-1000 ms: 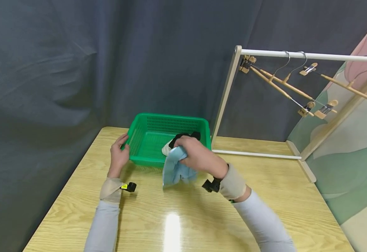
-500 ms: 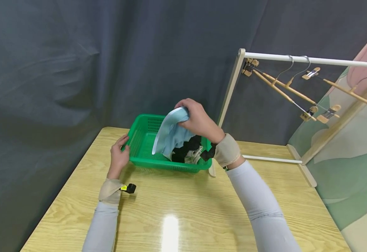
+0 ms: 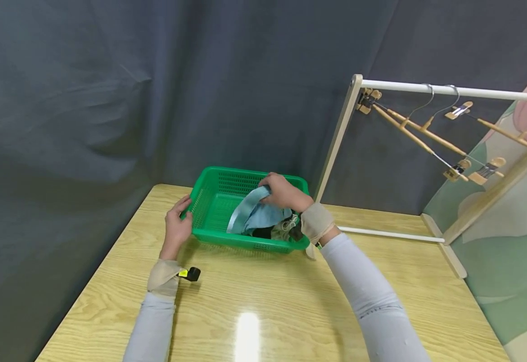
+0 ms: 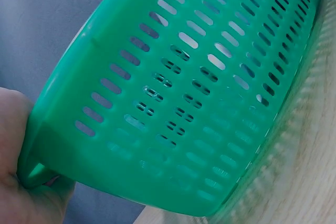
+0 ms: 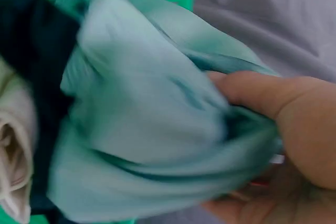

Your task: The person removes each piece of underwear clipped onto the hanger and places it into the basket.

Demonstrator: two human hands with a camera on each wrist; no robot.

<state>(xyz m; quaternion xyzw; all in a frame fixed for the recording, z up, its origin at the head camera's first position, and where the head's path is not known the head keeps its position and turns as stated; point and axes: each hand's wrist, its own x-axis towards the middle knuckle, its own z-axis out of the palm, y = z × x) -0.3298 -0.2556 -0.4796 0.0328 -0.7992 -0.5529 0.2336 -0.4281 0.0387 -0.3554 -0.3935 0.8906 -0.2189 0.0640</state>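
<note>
My left hand (image 3: 177, 230) grips the left rim of a green plastic basket (image 3: 220, 237). In the left wrist view, its fingers and thumb wrap the rim at the edge of the picture, beside the slotted basket wall (image 4: 94, 150). Inside the basket's right half, my right hand (image 3: 283, 193) pinches a light blue piece of clothing (image 3: 265, 216), whose paler band hangs to the left. The right wrist view shows the blue fabric (image 5: 142, 103) folded between thumb and fingers, somewhat blurred. Under and beside it lie a black cloth (image 5: 34, 40) and an off-white cloth (image 5: 16, 145) with a cord-like edge.
To the right stands a rack with a white rail (image 3: 399, 87) and pale wooden posts. Wooden clip hangers (image 3: 410, 131) hang from it. Dark curtain (image 3: 245, 90) covers the back. The wooden table (image 3: 227, 301) extends in front of the basket.
My right hand has carried the blue clothing from in front of the basket, up over its rim, and down into its right half. The left hand stays on the rim.
</note>
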